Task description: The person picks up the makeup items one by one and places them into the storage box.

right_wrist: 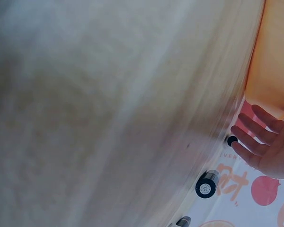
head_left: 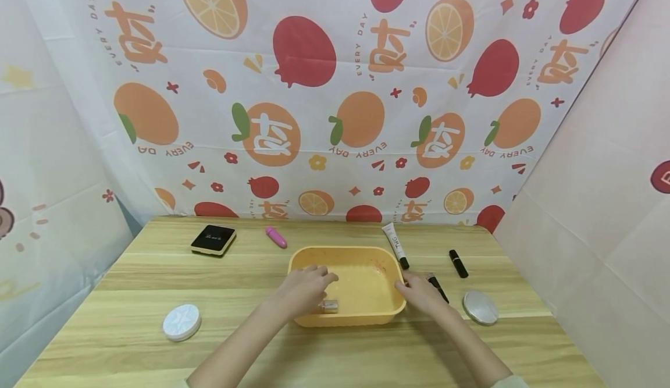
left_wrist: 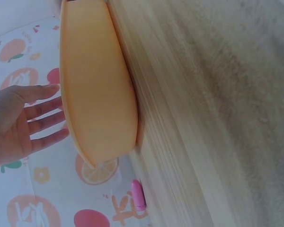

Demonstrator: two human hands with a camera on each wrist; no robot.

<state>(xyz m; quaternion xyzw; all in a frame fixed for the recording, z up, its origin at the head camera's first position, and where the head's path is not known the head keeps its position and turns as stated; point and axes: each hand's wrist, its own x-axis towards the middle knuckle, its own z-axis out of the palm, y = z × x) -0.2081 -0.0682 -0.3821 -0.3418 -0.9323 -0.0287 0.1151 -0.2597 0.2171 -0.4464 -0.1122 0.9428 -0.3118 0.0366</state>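
A yellow plastic basin (head_left: pixel 361 286) stands on the wooden table. Over its left side is my left hand (head_left: pixel 307 289), fingers relaxed and spread, with nothing in its grasp in the left wrist view. Inside the basin, just under this hand, lies a small clear tube with a silvery end (head_left: pixel 330 306), partly hidden. My right hand (head_left: pixel 421 291) is at the basin's right rim, thumb at the edge. In the right wrist view its extended fingers (right_wrist: pixel 255 133) reach along the outside of the basin wall. A black tube with a silver band (head_left: pixel 437 288) lies right beside the right hand.
Right of the basin lie a white squeeze tube (head_left: pixel 395 245), a black lipstick tube (head_left: pixel 458 264) and a round silver compact (head_left: pixel 480 308). Leftward are a pink tube (head_left: pixel 276 237), a black square compact (head_left: pixel 213 240) and a white round compact (head_left: pixel 181 322). A fruit-print curtain (head_left: pixel 324 161) hangs behind.
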